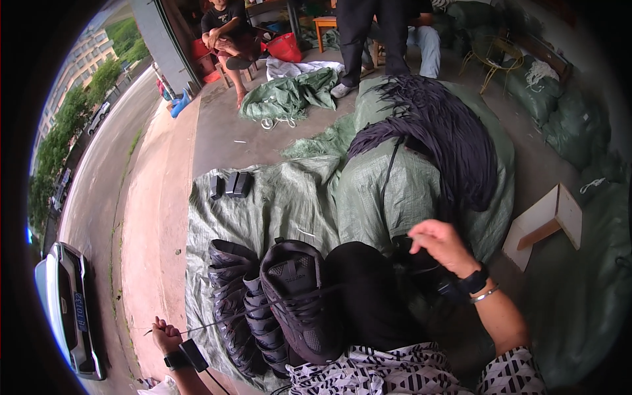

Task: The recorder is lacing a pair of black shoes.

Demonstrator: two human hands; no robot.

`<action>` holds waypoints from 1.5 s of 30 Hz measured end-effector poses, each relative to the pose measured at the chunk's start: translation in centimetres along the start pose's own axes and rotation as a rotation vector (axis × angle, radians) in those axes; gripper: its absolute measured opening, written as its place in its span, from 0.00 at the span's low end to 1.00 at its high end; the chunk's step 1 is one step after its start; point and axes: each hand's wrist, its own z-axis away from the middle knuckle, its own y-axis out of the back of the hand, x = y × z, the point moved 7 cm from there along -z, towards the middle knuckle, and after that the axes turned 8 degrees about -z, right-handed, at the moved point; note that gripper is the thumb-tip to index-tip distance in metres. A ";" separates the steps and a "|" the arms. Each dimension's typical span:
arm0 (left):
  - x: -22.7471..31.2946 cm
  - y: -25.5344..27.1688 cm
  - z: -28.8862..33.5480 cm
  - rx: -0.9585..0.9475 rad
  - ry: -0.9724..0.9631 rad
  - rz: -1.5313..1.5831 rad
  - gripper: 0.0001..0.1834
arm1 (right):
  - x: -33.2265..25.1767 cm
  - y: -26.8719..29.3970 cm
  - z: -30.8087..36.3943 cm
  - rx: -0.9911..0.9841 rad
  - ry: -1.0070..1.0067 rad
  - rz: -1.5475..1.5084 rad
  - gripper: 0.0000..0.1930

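A dark grey lace-up shoe (294, 299) lies sole down by my lap, its toe toward me. Out at the left, my left hand (167, 334) is closed on a thin dark shoelace (209, 324), which stretches tight across toward the shoe. Beyond my dark-clad knee (365, 289), my right hand (442, 247) is raised with its fingers pinched and slightly blurred; whatever they hold is too small to name. Against the shoe's left side rest two rows of similar dark shoes (232, 299), packed closely together.
A large bunch of dark laces (461, 145) drapes over a stuffed green sack (388, 191). Small black blocks (238, 184) sit on the green sheet (276, 197). An open wooden box (550, 220) stands at right. People sit and stand at the back; a car (69, 309) is at left.
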 end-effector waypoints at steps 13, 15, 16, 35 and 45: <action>-11.6 -19.0 27.2 -0.919 -0.459 -0.759 0.12 | -2.5 -15.6 -0.5 -0.349 0.191 0.212 0.04; -12.7 -18.3 27.3 -0.985 -0.397 -0.919 0.11 | -2.8 -15.6 -0.4 -0.302 0.312 0.225 0.05; -12.9 -18.1 27.6 -1.016 -0.451 -0.967 0.13 | -2.8 -15.7 -0.5 -0.304 0.312 0.228 0.05; -12.3 -17.5 27.3 -0.926 -0.576 -0.942 0.07 | -5.4 -17.7 -0.2 -0.501 0.670 0.622 0.07; -10.6 -20.0 29.2 -0.922 -0.826 -1.097 0.07 | -6.3 -18.3 -0.5 -0.597 0.806 0.716 0.08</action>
